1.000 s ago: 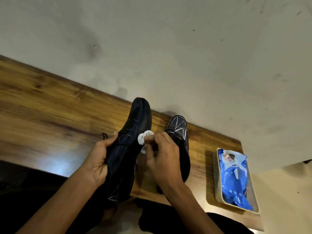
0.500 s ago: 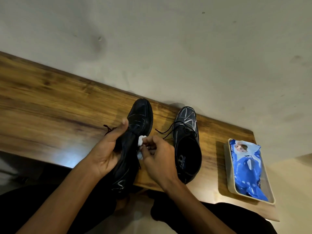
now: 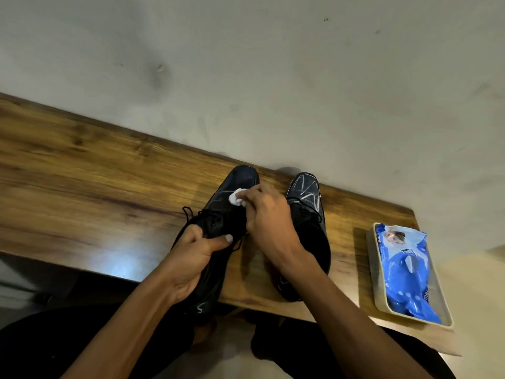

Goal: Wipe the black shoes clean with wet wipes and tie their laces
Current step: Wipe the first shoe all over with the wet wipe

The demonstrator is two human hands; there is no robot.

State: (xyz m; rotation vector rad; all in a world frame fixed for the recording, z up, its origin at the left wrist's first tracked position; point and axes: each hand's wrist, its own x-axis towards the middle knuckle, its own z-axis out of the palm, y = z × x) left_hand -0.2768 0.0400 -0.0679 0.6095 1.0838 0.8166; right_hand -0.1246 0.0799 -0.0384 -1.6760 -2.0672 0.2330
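Two black lace-up shoes stand on a wooden table (image 3: 82, 173), toes toward the wall. My left hand (image 3: 195, 255) grips the left shoe (image 3: 237, 181) around its opening and side. My right hand (image 3: 269, 217) pinches a balled white wet wipe (image 3: 235, 197) and presses it on that shoe's toe area, where white marks show. The right shoe (image 3: 306, 192) rests beside it with white scribble marks on its toe; its rear half is partly hidden by my right wrist. Loose laces hang from both shoes.
A beige tray (image 3: 375, 283) at the table's right end holds a blue wet wipes pack (image 3: 404, 272). A grey wall (image 3: 273, 77) rises right behind the table. My dark-clothed legs are below the table's near edge.
My right hand has moved the wipe forward from the shoe's middle to its toe. My left hand has shifted back and now grips the shoe around its opening.
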